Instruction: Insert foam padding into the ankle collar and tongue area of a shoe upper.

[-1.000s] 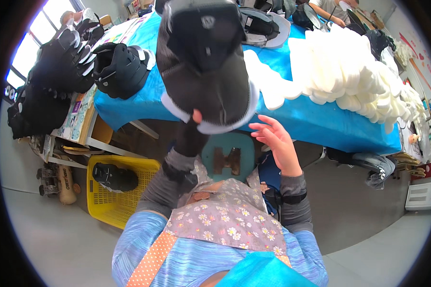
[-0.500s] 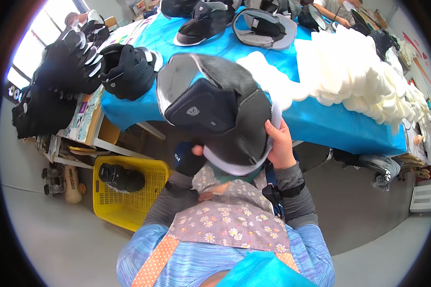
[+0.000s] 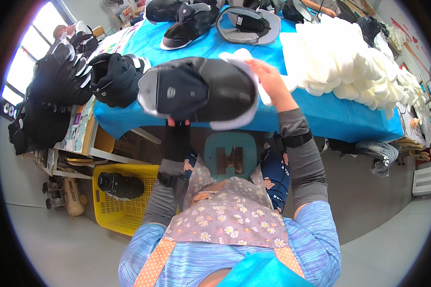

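Swinging out and away from over the stool [image 3: 232, 142] in the last half-second, the shoe [image 3: 227, 91] is now hanging over the near edge of the bench [image 3: 325, 112], toe pointing right. It was tipping down toward the person a moment ago and covering most of the stool; now it's lying nearly parallel to the bench edge. Both hands are shifting too. Right hand [image 3: 270, 82] is gripping around the far corner of the toe, next to the pale rim [image 3: 234, 123], and left hand [image 3: 177, 136] is holding the collar end from the near side, couple of fingertips poking out. So I'm reading it as the shoe being mid-turn and still fully held, with the toe end getting the handling.

Stuff I'm struggling to see: the toe is blurring, and the rim is blending into the white pieces [image 3: 340, 57] piling up on the right of the bench, so I can't tell if the right hand is pinching one of those too. The sole is facing away, so no clue there. Left palm is hiding under something dark. Dark shoes [image 3: 186, 31] across the bench are getting cropped up top, and a co-worker's arm [image 3: 321, 8] is getting cut off at the far right.
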The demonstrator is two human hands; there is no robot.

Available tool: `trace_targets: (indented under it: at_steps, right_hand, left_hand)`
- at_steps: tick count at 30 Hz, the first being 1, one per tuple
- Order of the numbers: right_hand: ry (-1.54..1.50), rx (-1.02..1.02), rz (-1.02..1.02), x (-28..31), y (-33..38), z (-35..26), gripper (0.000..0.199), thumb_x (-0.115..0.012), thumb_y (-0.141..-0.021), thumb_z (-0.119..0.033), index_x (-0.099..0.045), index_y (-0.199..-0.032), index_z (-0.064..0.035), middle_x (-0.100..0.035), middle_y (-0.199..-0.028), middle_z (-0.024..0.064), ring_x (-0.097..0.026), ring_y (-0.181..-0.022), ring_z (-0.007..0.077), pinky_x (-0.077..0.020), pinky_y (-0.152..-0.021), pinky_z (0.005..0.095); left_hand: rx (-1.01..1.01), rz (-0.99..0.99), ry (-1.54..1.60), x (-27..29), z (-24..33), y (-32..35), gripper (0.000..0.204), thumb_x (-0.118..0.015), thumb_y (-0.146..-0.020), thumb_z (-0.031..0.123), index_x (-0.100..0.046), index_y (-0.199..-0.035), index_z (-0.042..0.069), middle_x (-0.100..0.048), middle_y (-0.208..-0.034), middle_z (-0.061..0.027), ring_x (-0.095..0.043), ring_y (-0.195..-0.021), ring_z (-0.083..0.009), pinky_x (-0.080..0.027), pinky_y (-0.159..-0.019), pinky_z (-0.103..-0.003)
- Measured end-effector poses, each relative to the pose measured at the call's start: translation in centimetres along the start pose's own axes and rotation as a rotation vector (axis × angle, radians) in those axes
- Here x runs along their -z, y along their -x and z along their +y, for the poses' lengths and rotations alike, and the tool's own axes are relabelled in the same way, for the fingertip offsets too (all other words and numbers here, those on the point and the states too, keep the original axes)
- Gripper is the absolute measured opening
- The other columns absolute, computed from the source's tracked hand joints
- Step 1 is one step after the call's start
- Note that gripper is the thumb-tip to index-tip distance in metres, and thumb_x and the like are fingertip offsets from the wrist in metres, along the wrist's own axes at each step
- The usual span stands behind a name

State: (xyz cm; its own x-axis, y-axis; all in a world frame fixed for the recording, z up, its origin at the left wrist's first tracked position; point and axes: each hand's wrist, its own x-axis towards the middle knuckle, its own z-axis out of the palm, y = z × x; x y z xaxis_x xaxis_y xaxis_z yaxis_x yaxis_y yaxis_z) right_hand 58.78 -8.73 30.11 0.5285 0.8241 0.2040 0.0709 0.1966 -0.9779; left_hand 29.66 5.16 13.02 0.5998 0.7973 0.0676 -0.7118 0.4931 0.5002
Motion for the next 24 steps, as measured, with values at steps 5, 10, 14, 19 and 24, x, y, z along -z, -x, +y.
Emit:
trace_targets:
  at_steps: [5,10,14,19,24]
  right_hand:
    - [1.164,0.391,0.545,6.0,-0.1,2.6,0.046,-0.069,-0.084,-0.033,-0.063,-0.11,0.0039,-0.06,-0.114,0.0239,-0.056,-0.11,0.039,-0.0434,-0.095,0.0448]
    - [1.029,0.096,0.597,9.7,2.3,6.8,0.057,-0.07,-0.083,-0.037,-0.055,-0.117,0.0069,-0.06,-0.113,0.025,-0.056,-0.112,0.0381,-0.0441,-0.095,0.0421]
    - [0.777,-0.073,0.553,7.8,2.9,5.6,0.057,-0.072,-0.083,-0.033,-0.053,-0.115,0.0097,-0.061,-0.111,0.0243,-0.061,-0.103,0.0368,-0.0471,-0.092,0.0391]
    - [0.41,0.004,0.566,7.8,2.2,6.1,0.047,-0.075,-0.081,-0.022,-0.053,-0.108,0.0096,-0.063,-0.101,0.018,-0.065,-0.087,0.0259,-0.0532,-0.075,0.0337]
    - [0.027,0.01,0.483,5.5,2.5,2.7,0.037,-0.074,-0.082,-0.016,-0.053,-0.102,0.0078,-0.062,-0.095,0.0133,-0.064,-0.081,0.016,-0.0536,-0.062,0.0278]
  left_hand:
    - [-0.32,0.073,-0.778,1.6,-3.1,-1.2,0.038,-0.053,-0.099,0.022,-0.045,-0.132,0.005,-0.048,-0.131,-0.0097,-0.046,-0.121,-0.027,-0.037,-0.104,-0.04]
    - [0.195,0.29,-0.398,-6.6,-3.1,-0.2,0.043,-0.059,-0.095,0.026,-0.045,-0.132,0.008,-0.048,-0.13,-0.0068,-0.046,-0.123,-0.0233,-0.036,-0.102,-0.038]
    - [0.3,0.312,-0.449,-5.7,-3.3,0.6,0.043,-0.061,-0.093,0.023,-0.046,-0.132,0.009,-0.05,-0.13,-0.0067,-0.05,-0.118,-0.0238,-0.041,-0.094,-0.034]
    - [0.393,-0.185,-0.738,-8.0,-4.6,1.0,0.039,-0.061,-0.094,0.022,-0.052,-0.127,0.005,-0.056,-0.126,-0.0085,-0.057,-0.108,-0.0214,-0.045,-0.088,-0.032]
    - [0.056,-0.706,-1.272,-17.3,-5.4,-1.5,0.035,-0.061,-0.093,0.023,-0.057,-0.123,0.004,-0.06,-0.123,-0.0092,-0.06,-0.105,-0.0213,-0.047,-0.089,-0.034]
